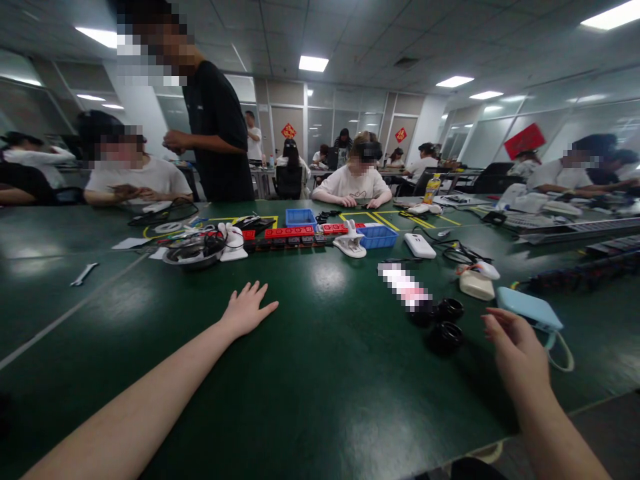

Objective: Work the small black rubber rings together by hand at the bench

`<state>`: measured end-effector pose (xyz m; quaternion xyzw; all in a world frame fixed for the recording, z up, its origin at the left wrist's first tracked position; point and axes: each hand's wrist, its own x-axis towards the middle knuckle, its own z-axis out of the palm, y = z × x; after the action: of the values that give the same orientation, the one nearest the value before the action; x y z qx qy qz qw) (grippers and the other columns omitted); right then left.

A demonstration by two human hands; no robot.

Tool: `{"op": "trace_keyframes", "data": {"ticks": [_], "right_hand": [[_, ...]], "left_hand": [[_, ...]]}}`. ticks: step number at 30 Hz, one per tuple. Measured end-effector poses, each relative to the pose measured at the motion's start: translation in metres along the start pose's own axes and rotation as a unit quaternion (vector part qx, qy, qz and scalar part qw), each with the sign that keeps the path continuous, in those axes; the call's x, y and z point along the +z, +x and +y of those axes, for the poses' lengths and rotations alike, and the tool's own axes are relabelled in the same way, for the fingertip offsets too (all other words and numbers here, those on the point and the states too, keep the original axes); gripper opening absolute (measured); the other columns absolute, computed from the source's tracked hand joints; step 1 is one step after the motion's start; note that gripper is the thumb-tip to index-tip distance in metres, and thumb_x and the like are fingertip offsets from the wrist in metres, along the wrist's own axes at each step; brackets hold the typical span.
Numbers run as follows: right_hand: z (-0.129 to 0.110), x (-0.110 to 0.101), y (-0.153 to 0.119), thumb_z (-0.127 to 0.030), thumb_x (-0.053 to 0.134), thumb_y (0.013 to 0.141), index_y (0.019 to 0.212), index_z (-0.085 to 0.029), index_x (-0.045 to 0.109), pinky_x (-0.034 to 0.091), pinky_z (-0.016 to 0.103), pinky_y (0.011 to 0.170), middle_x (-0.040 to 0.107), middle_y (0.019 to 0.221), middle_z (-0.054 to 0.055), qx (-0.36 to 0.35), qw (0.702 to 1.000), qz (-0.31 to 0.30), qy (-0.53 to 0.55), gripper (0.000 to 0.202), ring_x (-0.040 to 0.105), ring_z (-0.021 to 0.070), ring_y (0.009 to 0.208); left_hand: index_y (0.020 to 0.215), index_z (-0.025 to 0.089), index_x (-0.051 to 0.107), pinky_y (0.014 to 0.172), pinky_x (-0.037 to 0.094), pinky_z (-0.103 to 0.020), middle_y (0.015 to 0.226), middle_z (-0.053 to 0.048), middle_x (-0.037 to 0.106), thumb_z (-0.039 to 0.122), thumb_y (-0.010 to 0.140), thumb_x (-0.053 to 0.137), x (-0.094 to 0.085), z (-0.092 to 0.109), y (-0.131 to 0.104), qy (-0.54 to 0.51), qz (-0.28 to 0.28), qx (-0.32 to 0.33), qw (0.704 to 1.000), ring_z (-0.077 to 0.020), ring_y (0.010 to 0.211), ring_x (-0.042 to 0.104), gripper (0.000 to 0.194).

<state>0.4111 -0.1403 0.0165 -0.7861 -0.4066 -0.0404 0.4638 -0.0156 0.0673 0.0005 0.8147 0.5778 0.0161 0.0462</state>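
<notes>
My left hand (249,309) lies palm down on the green table (305,387), fingers spread, holding nothing. On the right, my right hand (520,347) is raised a little, its fingers loosely bent and apart from the thumb, with nothing seen between them. Just left of it stand small black round cup-like parts (446,337), a few close together; no finger touches them. A phone (404,285) with a blurred, bright screen lies beyond these parts. Beside my right hand rests a light blue case (531,308) with a strap, partly behind the hand.
Across the table runs a red power strip-like row (290,233), between a metal bowl (194,252) of cables and a blue basket (379,236). A white box (420,245) and a beige box (476,284) lie right. A wrench (84,274) lies left. Several people sit or stand beyond.
</notes>
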Motion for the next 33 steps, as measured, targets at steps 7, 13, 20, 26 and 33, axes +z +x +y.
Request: {"op": "trace_keyframes", "data": {"ticks": [7, 13, 20, 26, 33], "right_hand": [[-0.018, 0.005, -0.026, -0.056, 0.056, 0.06, 0.118, -0.016, 0.044, 0.047, 0.037, 0.065, 0.056, 0.105, 0.013, -0.002, 0.989, -0.15, -0.005, 0.071, 0.057, 0.0231, 0.075], [-0.017, 0.011, -0.016, -0.055, 0.057, 0.06, 0.117, -0.012, 0.045, 0.047, 0.035, 0.06, 0.056, 0.1, 0.013, -0.018, 0.987, -0.156, -0.03, 0.072, 0.054, 0.0197, 0.067], [-0.051, 0.005, -0.055, -0.055, 0.045, 0.074, 0.111, -0.017, 0.047, 0.046, 0.034, 0.06, 0.053, 0.091, 0.008, -0.12, 0.988, -0.087, -0.042, 0.054, 0.052, 0.0197, 0.071], [-0.14, 0.049, -0.083, -0.032, 0.044, 0.082, 0.112, -0.021, 0.046, 0.047, 0.034, 0.079, 0.047, 0.113, 0.01, -0.337, 0.874, -0.347, 0.041, 0.032, 0.051, 0.0187, 0.093], [-0.168, 0.111, -0.092, -0.017, 0.049, 0.076, 0.103, -0.019, 0.055, 0.041, 0.039, 0.089, 0.051, 0.108, 0.008, -0.455, 0.744, -0.488, 0.043, 0.027, 0.048, 0.02, 0.099]], "left_hand": [[0.136, 0.018, 0.025, 0.102, 0.018, -0.053, 0.143, -0.01, 0.019, 0.067, 0.079, 0.022, -0.003, 0.001, -0.002, -0.006, -0.003, -0.002, 1.0, -0.029, 0.132, 0.014, 0.075], [0.136, 0.019, 0.024, 0.102, 0.018, -0.053, 0.144, -0.01, 0.019, 0.068, 0.079, 0.021, 0.0, -0.001, 0.0, -0.012, 0.002, 0.003, 1.0, -0.0298, 0.132, 0.014, 0.076], [0.135, 0.02, 0.026, 0.102, 0.018, -0.053, 0.143, -0.011, 0.022, 0.069, 0.078, 0.022, 0.001, -0.003, -0.002, -0.016, 0.012, 0.006, 1.0, -0.0311, 0.131, 0.016, 0.075], [0.129, 0.016, 0.039, 0.105, 0.014, -0.049, 0.14, -0.011, 0.03, 0.054, 0.082, 0.036, -0.018, 0.014, -0.02, 0.05, 0.115, 0.068, 0.99, -0.0276, 0.13, 0.022, 0.06], [0.122, 0.016, 0.045, 0.096, 0.003, -0.065, 0.135, -0.015, 0.036, 0.053, 0.082, 0.033, -0.086, -0.089, -0.117, 0.165, 0.238, -0.132, 0.948, -0.0344, 0.126, 0.025, 0.056]]}}
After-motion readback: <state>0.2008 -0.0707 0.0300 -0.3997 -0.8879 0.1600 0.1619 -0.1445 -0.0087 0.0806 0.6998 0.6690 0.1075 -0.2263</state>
